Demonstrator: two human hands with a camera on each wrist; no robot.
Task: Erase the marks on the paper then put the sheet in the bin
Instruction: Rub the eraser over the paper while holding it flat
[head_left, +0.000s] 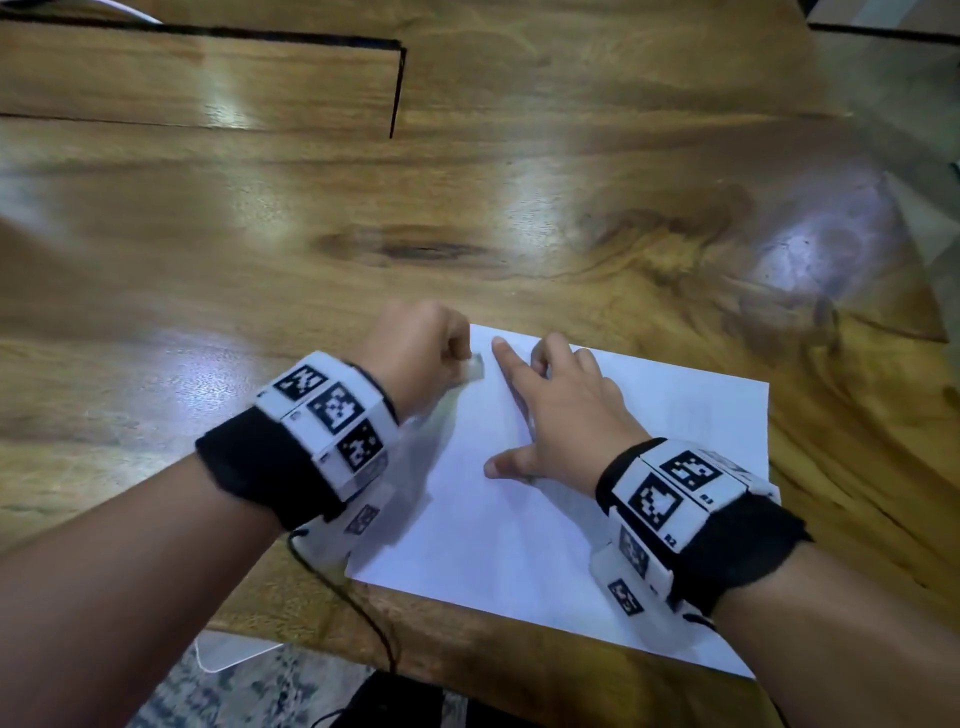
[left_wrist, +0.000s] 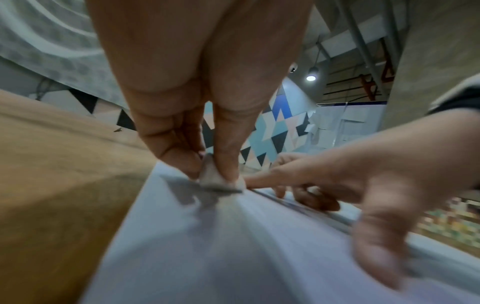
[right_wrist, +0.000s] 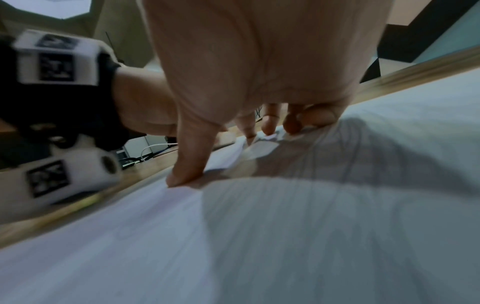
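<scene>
A white sheet of paper (head_left: 545, 509) lies near the front edge of the wooden table (head_left: 260, 249). My left hand (head_left: 421, 353) pinches a small grey-white eraser (head_left: 475, 368) between thumb and fingers and holds it down on the sheet's far left corner. In the left wrist view the eraser (left_wrist: 215, 181) touches the paper (left_wrist: 233, 257). My right hand (head_left: 561, 410) lies spread on the sheet with its index finger straight beside the eraser, the other fingers bent and the thumb out. The right wrist view shows the right hand's fingertips (right_wrist: 182, 176) pressing the paper (right_wrist: 285, 236). No marks are readable, and the bin is out of view.
A rectangular panel outlined by a dark gap (head_left: 208, 78) sits in the table's far left. A black cable (head_left: 358, 608) hangs from my left wristband over the front edge. Below the edge are a patterned rug (head_left: 249, 691) and a white object (head_left: 234, 652).
</scene>
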